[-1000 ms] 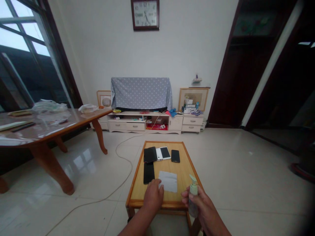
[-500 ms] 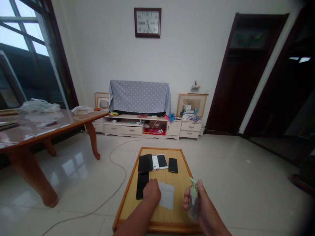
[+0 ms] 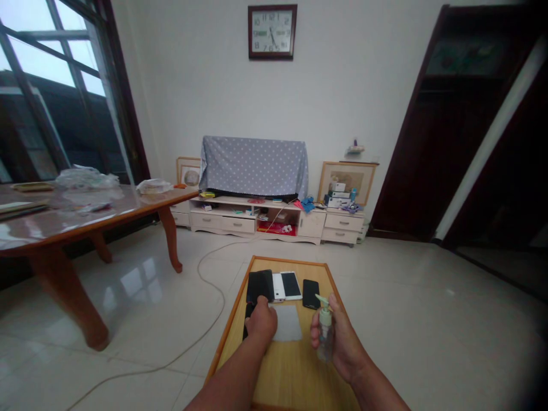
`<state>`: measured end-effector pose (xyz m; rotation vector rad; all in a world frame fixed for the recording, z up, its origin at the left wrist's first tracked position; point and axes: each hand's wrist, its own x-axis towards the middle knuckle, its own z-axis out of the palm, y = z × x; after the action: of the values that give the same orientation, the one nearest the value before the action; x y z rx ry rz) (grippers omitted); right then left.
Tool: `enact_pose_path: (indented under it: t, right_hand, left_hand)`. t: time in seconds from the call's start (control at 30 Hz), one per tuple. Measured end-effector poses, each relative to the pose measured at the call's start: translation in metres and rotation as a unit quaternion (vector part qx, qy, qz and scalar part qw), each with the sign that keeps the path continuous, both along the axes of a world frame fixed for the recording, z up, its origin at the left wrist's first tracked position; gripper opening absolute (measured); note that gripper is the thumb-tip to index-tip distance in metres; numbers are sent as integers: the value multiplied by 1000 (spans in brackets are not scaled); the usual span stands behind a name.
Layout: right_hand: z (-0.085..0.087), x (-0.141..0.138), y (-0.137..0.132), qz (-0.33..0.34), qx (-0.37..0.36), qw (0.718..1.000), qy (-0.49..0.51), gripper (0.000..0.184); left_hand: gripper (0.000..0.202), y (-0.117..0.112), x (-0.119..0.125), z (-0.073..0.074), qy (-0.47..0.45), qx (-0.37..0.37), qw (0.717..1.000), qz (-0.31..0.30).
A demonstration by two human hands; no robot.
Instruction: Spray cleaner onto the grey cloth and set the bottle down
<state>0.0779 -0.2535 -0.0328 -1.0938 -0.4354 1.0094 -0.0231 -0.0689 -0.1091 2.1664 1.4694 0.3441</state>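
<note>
My right hand [image 3: 342,339] is wrapped round a small clear pump bottle [image 3: 325,341] with a pale green pump head, held upright above the low wooden table [image 3: 295,382]. My left hand [image 3: 262,321] is closed at the left edge of a thin white cloth [image 3: 287,323] lying on the tabletop; the fingertips are partly hidden. Beyond that hand lies a black phone or case [image 3: 260,284], beside a white phone [image 3: 278,285] and a white-framed one with a dark screen [image 3: 291,285]. Another black phone [image 3: 310,293] lies right of these. A further black phone [image 3: 247,322] is mostly covered by my left hand.
A long cable [image 3: 201,337] runs over the tiled floor left of the low table. To the left stands a larger wooden table [image 3: 128,211] with plastic bags [image 3: 88,178]. Against the far wall is a white cabinet [image 3: 222,222] bearing something under a dotted cloth [image 3: 254,165].
My left hand and the white cloth have moved forward, towards the phones. The bottle in my right hand has moved left and a little forward. The view has shifted slightly left.
</note>
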Motion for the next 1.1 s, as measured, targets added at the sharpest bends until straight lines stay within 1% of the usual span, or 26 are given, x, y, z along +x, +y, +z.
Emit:
enact_pose_path:
  t: [0.1, 0.2, 0.27, 0.37, 0.4, 0.47, 0.57, 0.63, 0.7, 0.8, 0.93, 1.03, 1.1]
  right_hand:
    - [0, 6, 17, 13, -4, 1000, 10, 64]
    - [-1, 10, 29, 18, -12, 1000, 14, 64]
    - [-2, 11, 35, 19, -19, 1000, 15, 64]
    - [-3, 12, 43, 16, -27, 999, 16, 66]
    - [-4, 12, 45, 15, -29, 999, 16, 67]
    - [-4, 12, 50, 11, -36, 999, 15, 66]
    - [-6, 10, 57, 0, -49, 999, 14, 62]
    - [-8, 6, 57, -9, -55, 998, 13, 61]
    - [-12, -2, 53, -16, -59, 998, 11, 62]
    - [-18, -17, 39, -29, -66, 997, 7, 62]
    - [-20, -32, 22, -43, -79, 996, -2, 61]
    - [-16, -33, 16, -49, -88, 995, -21, 60]
    - [-13, -32, 14, -47, -99, 994, -28, 61]
  left_hand:
    - [35, 8, -3, -2, -18, 10, 1000, 19]
    - [40, 5, -11, 1, -52, 57, 997, 13]
    - [42, -3, -21, 5, -73, 89, 993, 3]
    - [41, -24, -45, 5, -95, 120, 988, -22]
    - [39, -34, -55, 2, -100, 126, 986, -36]
    - [35, -53, -75, -8, -106, 133, 983, -64]
    - [33, -79, -100, -29, -100, 131, 975, -146]
    - [34, -89, -109, -39, -88, 116, 972, -186]
    - [32, -94, -114, -43, -83, 106, 966, -221]
    - [24, -95, -117, -39, -93, 110, 959, -245]
    - [23, -101, -120, -29, -102, 109, 957, -249]
    - [24, -106, -120, -16, -113, 109, 961, -229]
    - [24, -101, -114, -5, -97, 117, 967, -204]
